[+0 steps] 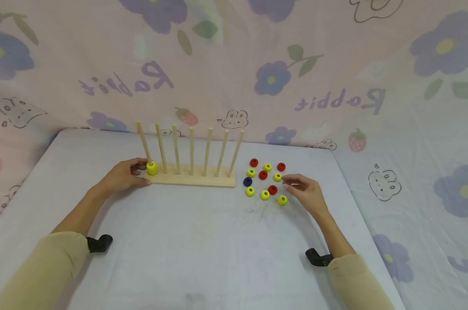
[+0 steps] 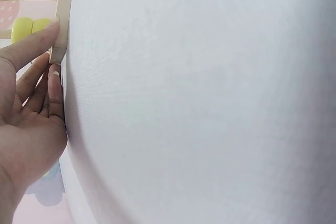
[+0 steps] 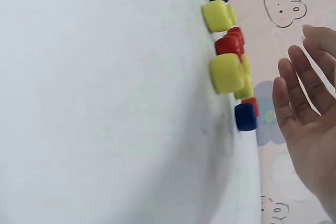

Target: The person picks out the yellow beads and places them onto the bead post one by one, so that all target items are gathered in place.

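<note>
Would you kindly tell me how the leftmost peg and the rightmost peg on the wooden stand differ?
The leftmost peg carries yellow beads at its foot; the rightmost peg is bare. In the head view, the leftmost peg slants up leftward, the rightmost peg up rightward. The left hand is beside the leftmost peg; the rightmost peg stands nearer the loose beads. Both are pale wood, set in one base.

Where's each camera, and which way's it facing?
Head: on the head, looking forward and down at the pegboard and loose beads; left hand, right hand and sleeves show.
Left wrist: worn there, facing the pegboard's end; left hand shows.
Right wrist: worn there, facing loose beads; right hand shows.
Head and left wrist share the stacked yellow beads.
</note>
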A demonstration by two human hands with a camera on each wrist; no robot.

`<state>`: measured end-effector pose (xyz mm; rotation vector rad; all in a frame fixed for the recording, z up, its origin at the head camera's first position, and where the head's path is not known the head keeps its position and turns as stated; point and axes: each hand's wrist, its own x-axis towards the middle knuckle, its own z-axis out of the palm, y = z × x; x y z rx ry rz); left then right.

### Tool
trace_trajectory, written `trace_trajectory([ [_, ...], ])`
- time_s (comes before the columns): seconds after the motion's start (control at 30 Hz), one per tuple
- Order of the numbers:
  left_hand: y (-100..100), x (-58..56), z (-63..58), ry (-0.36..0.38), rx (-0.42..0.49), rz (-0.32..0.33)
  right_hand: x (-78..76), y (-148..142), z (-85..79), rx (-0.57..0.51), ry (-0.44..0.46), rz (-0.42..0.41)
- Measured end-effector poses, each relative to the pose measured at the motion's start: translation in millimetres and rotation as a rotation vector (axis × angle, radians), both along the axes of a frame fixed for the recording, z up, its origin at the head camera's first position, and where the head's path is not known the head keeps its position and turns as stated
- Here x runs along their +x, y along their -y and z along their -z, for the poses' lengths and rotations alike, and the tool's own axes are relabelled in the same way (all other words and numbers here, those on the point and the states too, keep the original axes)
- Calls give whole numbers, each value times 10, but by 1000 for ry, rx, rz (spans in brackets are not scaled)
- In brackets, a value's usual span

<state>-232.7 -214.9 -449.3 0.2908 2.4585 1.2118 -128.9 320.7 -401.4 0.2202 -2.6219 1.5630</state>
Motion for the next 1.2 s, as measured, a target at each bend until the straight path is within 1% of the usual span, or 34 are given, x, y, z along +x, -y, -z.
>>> trace_trajectory([
  [0.13, -13, 3, -3, -4, -4, 7, 56, -120, 261, 24, 37, -1],
  [0.23, -11, -1, -1, -3, -9, 5, 61, -214, 446, 37, 81, -3],
  [0.33, 1, -13, 4, -2, -6, 3, 58, -266, 537, 34, 117, -22],
  [0.4, 6, -20, 6, -1, -3, 2, 55, -282, 565, 26, 149, -42],
  [0.47, 9, -24, 6, -2, -3, 3, 55, -291, 578, 42, 180, -54],
  [0.6, 4, -22, -5, -5, -8, 1, 62, -263, 546, 120, 213, -63],
  [0.83, -7, -8, -31, -15, -2, 7, 145, -81, 278, 215, 162, -59],
  [0.9, -3, -5, -26, -13, -1, 6, 157, -44, 253, 233, 149, -46],
  [0.93, 1, -3, -21, -15, -2, 7, 157, -34, 257, 241, 148, -37],
  [0.97, 4, -1, -14, -14, -2, 7, 148, -46, 301, 242, 146, -27],
  [1.1, 13, 0, 10, -14, -3, 8, 92, -170, 530, 237, 162, 5],
  [1.17, 10, -8, 14, -18, 1, 10, 71, -228, 618, 237, 170, 19],
  [1.2, 7, -14, 12, -23, 1, 12, 69, -239, 622, 240, 178, 22],
])
